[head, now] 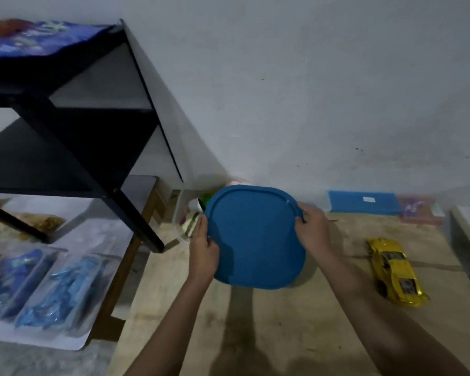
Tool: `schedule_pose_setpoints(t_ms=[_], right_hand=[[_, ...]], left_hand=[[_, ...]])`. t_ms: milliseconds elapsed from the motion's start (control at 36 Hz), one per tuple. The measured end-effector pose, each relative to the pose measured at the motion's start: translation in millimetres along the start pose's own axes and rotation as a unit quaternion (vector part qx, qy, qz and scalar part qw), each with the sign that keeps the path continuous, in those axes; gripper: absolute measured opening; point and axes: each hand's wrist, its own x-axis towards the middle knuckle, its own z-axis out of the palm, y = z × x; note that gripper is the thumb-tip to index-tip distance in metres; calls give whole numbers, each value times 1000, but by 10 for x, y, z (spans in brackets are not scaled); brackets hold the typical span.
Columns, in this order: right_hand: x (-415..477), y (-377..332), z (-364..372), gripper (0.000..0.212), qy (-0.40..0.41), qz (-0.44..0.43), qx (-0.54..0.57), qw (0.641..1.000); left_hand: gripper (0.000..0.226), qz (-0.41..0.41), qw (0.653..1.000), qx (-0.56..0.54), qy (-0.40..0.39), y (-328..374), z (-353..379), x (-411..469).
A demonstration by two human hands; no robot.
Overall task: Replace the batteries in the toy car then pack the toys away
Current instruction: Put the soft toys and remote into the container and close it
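Note:
A blue plastic lid [253,237] hangs tilted over a clear toy container [180,213] near the wall. My left hand [202,245] grips the lid's left edge, and my right hand [311,226] grips its right edge. Small toys show inside the container past the lid's left side; most of the container is hidden under the lid. A yellow toy car [395,270] lies on the wooden table [282,335] to the right, apart from both hands.
A black shelf frame [73,126] stands at the left, close to the container. Below it lie blue packaged toys [57,289] on a white sheet. A flat blue box [364,202] and a pink pack [418,210] rest against the wall at the right.

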Motion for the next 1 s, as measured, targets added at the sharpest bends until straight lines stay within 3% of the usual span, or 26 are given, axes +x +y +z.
schedule_pose_setpoints(t_ms=[83, 139, 250, 444, 750, 1000], right_hand=[[-25, -104, 355, 50, -31, 18, 33, 999], [-83, -209, 536, 52, -35, 31, 62, 997], [-149, -394, 783, 47, -19, 11, 60, 998], [66, -529, 991, 43, 25, -31, 21, 999], [389, -488, 1158, 42, 27, -10, -16, 999], [458, -592, 1098, 46, -1, -25, -152, 988]], left_hand=[[66, 0, 999, 48, -18, -225, -222, 120], [65, 20, 990, 136, -30, -398, -297, 191], [55, 65, 970, 234, -3, -566, -364, 376], [52, 74, 970, 230, -13, -545, -424, 789], [65, 44, 979, 195, -36, -513, -418, 1011], [82, 24, 984, 172, -46, -548, -429, 1033]])
